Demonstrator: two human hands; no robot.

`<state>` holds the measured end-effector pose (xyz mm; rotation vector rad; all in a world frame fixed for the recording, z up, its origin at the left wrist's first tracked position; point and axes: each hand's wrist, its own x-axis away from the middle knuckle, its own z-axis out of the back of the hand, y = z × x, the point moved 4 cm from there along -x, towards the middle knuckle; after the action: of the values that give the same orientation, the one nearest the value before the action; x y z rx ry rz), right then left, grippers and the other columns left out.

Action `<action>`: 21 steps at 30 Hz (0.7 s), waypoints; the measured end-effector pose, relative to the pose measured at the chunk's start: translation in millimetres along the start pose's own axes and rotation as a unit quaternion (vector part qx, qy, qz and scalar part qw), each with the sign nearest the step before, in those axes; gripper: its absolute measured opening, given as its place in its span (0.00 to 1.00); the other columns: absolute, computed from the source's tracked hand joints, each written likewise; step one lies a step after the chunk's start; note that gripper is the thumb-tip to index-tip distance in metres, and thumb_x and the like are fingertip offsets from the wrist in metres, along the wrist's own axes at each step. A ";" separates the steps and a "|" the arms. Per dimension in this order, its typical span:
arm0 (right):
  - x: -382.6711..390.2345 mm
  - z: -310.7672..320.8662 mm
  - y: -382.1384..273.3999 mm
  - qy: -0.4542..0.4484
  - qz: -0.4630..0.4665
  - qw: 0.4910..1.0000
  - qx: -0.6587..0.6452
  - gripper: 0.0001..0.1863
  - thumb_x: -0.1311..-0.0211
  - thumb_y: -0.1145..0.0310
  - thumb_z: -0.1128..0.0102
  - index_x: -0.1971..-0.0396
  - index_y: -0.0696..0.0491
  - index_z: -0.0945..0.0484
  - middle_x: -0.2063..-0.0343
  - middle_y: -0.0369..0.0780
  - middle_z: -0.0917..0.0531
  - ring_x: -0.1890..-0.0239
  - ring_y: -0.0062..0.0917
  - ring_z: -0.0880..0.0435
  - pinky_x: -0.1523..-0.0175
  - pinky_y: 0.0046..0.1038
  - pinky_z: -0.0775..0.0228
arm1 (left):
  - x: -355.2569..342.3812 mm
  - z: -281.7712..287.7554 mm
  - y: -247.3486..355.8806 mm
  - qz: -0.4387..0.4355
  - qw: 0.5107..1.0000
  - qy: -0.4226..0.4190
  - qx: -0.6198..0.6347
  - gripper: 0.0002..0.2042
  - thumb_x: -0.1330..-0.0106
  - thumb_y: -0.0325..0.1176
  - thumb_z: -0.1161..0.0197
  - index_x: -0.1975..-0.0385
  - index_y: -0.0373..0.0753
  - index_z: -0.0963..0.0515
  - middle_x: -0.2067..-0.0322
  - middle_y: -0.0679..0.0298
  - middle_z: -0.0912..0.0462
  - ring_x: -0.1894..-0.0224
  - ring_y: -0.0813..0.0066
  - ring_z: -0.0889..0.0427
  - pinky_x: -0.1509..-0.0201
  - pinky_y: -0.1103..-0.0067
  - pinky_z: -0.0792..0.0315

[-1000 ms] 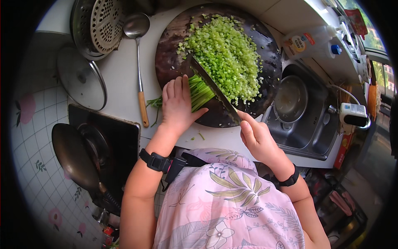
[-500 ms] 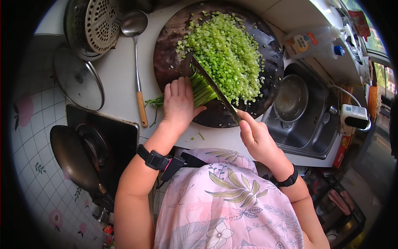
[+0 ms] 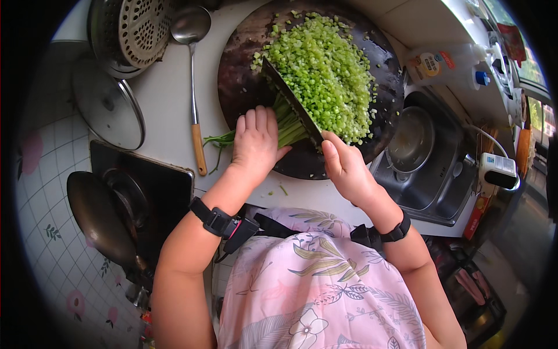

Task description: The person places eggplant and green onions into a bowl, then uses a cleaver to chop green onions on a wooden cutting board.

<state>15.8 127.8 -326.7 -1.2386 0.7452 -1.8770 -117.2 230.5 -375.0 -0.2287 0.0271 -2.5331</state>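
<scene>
My left hand [image 3: 254, 139] is closed over a bunch of celery stalks [image 3: 293, 129], its fingers lying together across the top and the thumb toward me. Thin leafy ends poke out to the left of it. In my right hand [image 3: 347, 168] is the handle of a kitchen knife [image 3: 292, 100], mostly hidden by the fingers. The dark blade slants away to the upper left, between the stalks and a large heap of chopped celery [image 3: 328, 70]. All this lies on a round dark chopping board [image 3: 241, 61].
Left of the board lies a ladle [image 3: 195, 87] with a wooden handle. Farther left are a glass lid [image 3: 110, 110], a perforated steamer tray [image 3: 142, 32] and a dark pan [image 3: 96, 218]. At the right, a metal basin [image 3: 410, 139] stands in the sink [image 3: 430, 192], below a bottle [image 3: 439, 63].
The knife has shifted up and left, and its blade now stands more upright with its side showing. My right hand has moved left with it. My left hand stays on the stalks.
</scene>
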 end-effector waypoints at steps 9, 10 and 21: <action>51.3 18.8 -20.3 -0.020 0.004 0.999 -0.024 0.21 0.27 0.62 0.59 0.43 0.60 0.33 0.86 0.43 0.31 0.83 0.28 0.30 0.72 0.29 0.35 | 1.5 3.4 -0.5 0.006 0.999 0.031 0.035 0.43 0.56 0.58 0.32 0.47 0.26 0.33 0.56 0.57 0.31 0.55 0.63 0.32 0.52 0.73 0.37; 52.5 17.8 -18.3 -0.017 -0.008 1.000 -0.024 0.21 0.27 0.62 0.59 0.43 0.60 0.33 0.86 0.43 0.31 0.83 0.28 0.30 0.72 0.30 0.35 | 1.3 2.7 -0.4 0.010 0.999 0.023 0.035 0.43 0.56 0.58 0.32 0.48 0.26 0.33 0.56 0.57 0.31 0.55 0.63 0.32 0.53 0.73 0.37; 39.9 11.8 -13.1 -0.034 -0.022 0.999 0.007 0.16 0.28 0.64 0.58 0.50 0.61 0.32 0.87 0.47 0.30 0.83 0.37 0.28 0.73 0.33 0.37 | -0.8 -2.5 -1.9 0.020 0.998 -0.030 0.054 0.43 0.55 0.59 0.33 0.48 0.26 0.32 0.52 0.54 0.31 0.53 0.61 0.33 0.49 0.73 0.37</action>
<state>13.4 101.0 -292.4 -1.3134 0.6722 -1.8614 -118.1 232.5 -377.4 -0.2577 -0.1256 -2.4773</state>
